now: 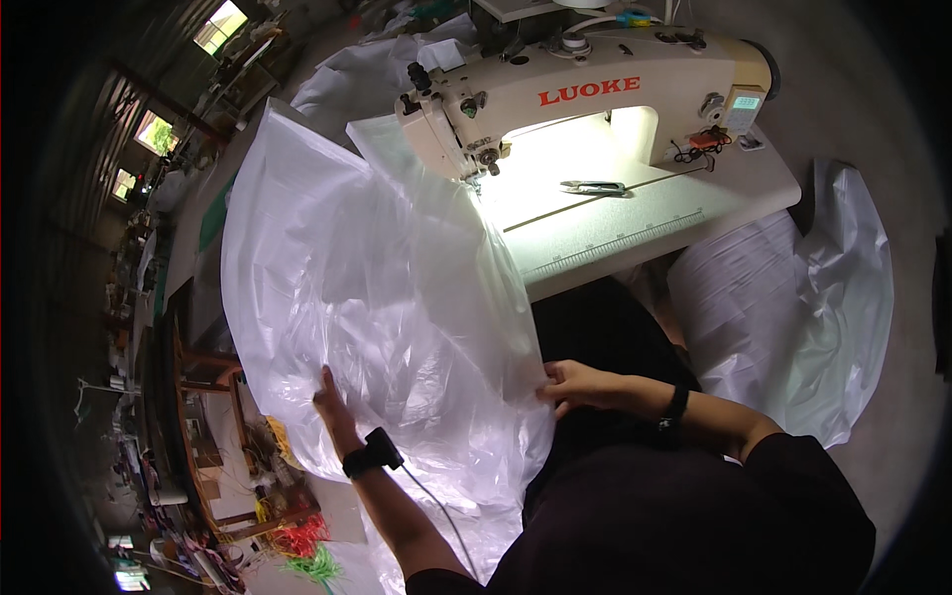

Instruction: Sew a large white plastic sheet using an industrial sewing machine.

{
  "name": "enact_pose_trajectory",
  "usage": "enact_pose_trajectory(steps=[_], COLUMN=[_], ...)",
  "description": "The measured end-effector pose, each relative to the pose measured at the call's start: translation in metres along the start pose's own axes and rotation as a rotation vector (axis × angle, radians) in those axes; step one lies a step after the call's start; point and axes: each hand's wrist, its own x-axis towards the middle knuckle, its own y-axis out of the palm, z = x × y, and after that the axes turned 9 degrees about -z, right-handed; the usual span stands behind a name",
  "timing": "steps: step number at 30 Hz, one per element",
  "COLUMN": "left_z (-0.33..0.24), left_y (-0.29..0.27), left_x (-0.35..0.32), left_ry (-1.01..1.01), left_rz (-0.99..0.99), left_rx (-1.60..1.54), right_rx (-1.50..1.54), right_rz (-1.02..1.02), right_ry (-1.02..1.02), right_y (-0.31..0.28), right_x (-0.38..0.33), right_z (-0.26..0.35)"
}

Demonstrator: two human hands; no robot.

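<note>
A large sheet of white, shiny plastic film [397, 288] hangs from the sewing machine [585, 89] over the front of its table and down across my lap. At the sheet's right edge, my right hand [575, 385] pinches the film between thumb and fingers. My left hand [335, 405] grips the film's left part, where it bunches into creases; some of its fingers are hidden by the film. The sheet's upper part lies by the needle area [476, 180], under the machine's lit head. Metal thread snips [593, 187] lie on the table, right of the needle.
The white machine table [645, 223] has a ruler scale along its front edge. More white sheeting [773, 307] is heaped to the right, and another pile [382, 74] lies behind the machine. A wooden frame [203, 436] and red and green strands [302, 535] are at the left.
</note>
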Motion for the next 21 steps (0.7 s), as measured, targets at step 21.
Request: enact_pose_trajectory(steps=[21], left_z=[0.015], left_y=[-0.257], left_x=[-0.076], left_ry=[0.161], left_rz=[-0.713], left_rx=[-0.154], right_rx=[-0.847], right_rz=[-0.213], right_ry=[-0.201], right_y=[-0.059], right_x=[-0.139], right_z=[0.021])
